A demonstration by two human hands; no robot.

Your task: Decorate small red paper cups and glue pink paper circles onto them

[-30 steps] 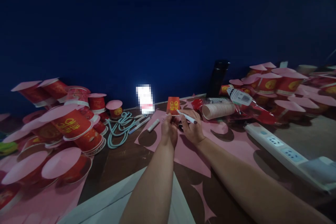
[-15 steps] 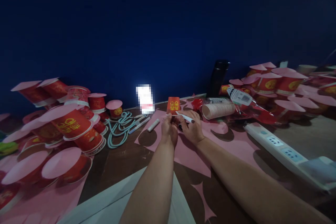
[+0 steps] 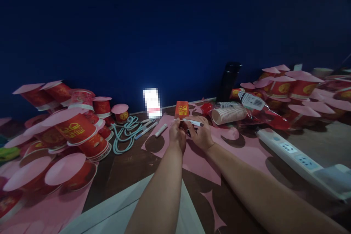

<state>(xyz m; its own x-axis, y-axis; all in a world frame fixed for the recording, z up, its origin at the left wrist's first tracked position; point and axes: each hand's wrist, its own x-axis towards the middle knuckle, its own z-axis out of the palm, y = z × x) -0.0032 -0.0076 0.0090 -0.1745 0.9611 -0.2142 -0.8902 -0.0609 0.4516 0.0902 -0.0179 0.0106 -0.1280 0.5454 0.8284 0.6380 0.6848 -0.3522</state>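
Observation:
A red paper cup (image 3: 182, 109) with yellow characters stands upside down, its rim toward me. My left hand (image 3: 177, 131) is closed on the rim at its lower left. My right hand (image 3: 201, 133) grips a white marker pen (image 3: 194, 122) whose tip points left at the cup's rim. The dark end of the pen lies toward my right fingers. Beneath both hands spreads a pink paper sheet (image 3: 197, 164) with round cut-outs. A white glue stick or capped tube (image 3: 161, 130) lies left of my left hand.
Red cups with pink paper discs (image 3: 75, 126) are piled at left, and more (image 3: 283, 86) at right. Sleeved paper cups (image 3: 230, 115), a black bottle (image 3: 229, 80), a power strip (image 3: 290, 153), a pale blue cord (image 3: 123, 142) and a lit, blurred-out screen (image 3: 152, 102) surround my hands.
The pen in my right hand has tilted slightly flatter at the cup's rim. Both hands keep their holds; the whole view has shifted a little.

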